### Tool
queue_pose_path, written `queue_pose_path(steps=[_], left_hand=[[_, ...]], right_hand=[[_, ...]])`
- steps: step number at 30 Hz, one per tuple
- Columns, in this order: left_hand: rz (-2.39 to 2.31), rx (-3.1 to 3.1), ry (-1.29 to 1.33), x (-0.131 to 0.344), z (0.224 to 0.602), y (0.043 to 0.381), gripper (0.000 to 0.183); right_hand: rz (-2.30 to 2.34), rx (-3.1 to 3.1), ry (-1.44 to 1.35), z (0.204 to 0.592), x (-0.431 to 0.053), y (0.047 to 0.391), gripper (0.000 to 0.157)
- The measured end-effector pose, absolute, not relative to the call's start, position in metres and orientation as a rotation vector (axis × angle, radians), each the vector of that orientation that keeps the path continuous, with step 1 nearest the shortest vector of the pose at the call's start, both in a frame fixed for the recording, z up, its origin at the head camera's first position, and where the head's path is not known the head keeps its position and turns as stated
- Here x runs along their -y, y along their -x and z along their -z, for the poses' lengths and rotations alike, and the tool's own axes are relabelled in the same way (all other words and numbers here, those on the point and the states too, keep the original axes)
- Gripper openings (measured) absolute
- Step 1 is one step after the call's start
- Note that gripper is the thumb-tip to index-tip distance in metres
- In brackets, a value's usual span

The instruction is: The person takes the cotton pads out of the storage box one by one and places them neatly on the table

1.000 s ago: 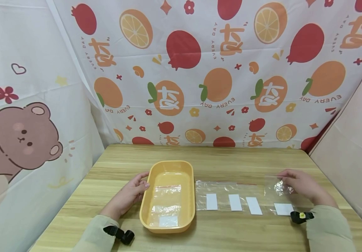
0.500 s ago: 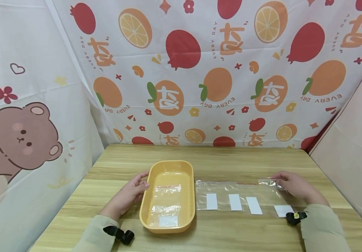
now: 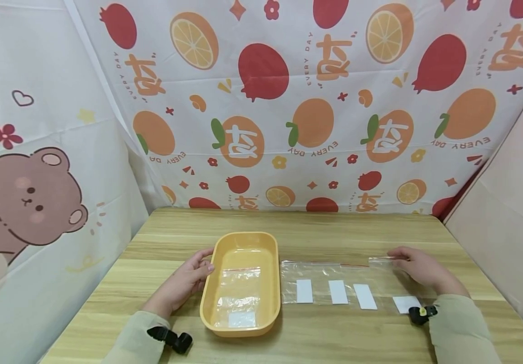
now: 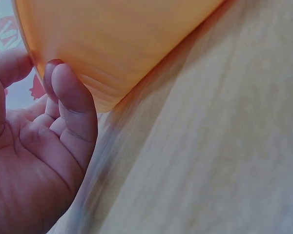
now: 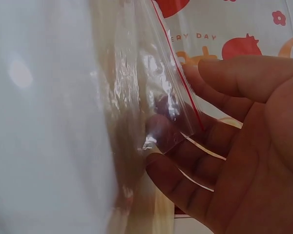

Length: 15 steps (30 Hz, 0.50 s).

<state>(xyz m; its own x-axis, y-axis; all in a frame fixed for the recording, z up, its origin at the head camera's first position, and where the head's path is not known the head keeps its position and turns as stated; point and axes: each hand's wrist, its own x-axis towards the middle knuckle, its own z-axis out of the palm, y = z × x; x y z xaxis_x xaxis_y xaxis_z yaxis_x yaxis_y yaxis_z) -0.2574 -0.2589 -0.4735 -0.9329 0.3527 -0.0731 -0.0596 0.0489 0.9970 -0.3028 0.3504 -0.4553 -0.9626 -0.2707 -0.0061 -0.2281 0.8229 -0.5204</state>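
Observation:
My left hand point(image 3: 186, 278) grips the near-left rim of a yellow plastic tray point(image 3: 274, 283), with the thumb over the edge and fingers curled against the outer wall point(image 4: 122, 44). Inside the tray lies a clear zip bag point(image 3: 238, 290) with a white rectangle at its bottom. On the far right, my right hand point(image 3: 425, 270) is at the top corner of another clear zip bag point(image 3: 382, 261) bearing a white rectangle point(image 3: 406, 305). In the right wrist view its fingers lie behind the red-striped seal point(image 5: 178, 68), and the thumb stands apart from the plastic.
Several clear zip bags point(image 3: 311, 270) overlap in a row right of the tray, each with a white rectangle point(image 3: 304, 291). They lie on a wood-grain table point(image 3: 334, 230). A fruit-print cloth point(image 3: 261, 151) hangs behind, and more cloth hangs at both sides.
My right hand has moved left and lowered the rightmost zip bag flat at the end of the row; its thumb has come away. My left hand and the tray stay put.

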Motion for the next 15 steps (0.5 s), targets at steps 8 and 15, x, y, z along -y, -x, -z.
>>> queue_pose_path(steps=[8,15], left_hand=[[-1.955,-2.038,-0.290,0.2585,0.4722,0.2562,0.064],[-1.957,-2.038,-0.288,0.2583,0.4727,0.2563,0.064]], right_hand=[[0.820,-2.913,0.382,0.4535,-0.3475,0.3008,0.031],[0.833,-2.894,0.374,0.4543,-0.3519,0.3000,0.026]])
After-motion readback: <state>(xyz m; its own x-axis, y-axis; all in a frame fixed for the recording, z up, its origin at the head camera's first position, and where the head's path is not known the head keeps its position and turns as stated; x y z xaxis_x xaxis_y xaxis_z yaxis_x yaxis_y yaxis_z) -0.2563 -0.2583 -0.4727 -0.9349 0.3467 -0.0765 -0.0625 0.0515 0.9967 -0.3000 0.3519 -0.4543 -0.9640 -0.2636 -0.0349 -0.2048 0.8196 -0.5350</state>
